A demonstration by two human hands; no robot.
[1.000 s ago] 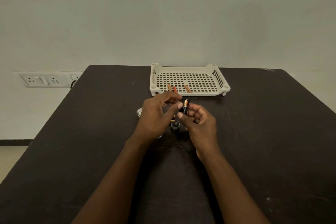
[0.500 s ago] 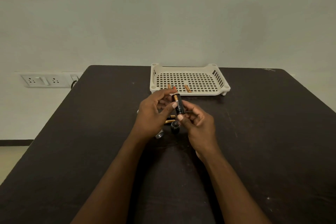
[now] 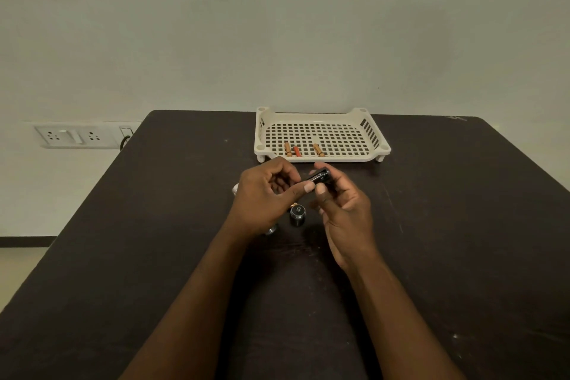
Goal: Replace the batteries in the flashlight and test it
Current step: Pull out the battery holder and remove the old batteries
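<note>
both hands pinch the black battery holder [image 3: 320,176] above the table [image 3: 154,225], right hand [image 3: 342,210] gripping it, left hand [image 3: 265,197] fingertips on its end; i'd check polarity before pushing cells in.

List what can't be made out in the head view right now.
- Black cylinder pinched between left hand and right hand: fingers cover both ends; battery holder or flashlight part, unclear.
- Item behind the left hand: only a pale edge shows.
- Metal part under the left wrist: mostly hidden.
- Cap on the table: marking too small.
- Three batteries in the tray: labels too small.
</note>
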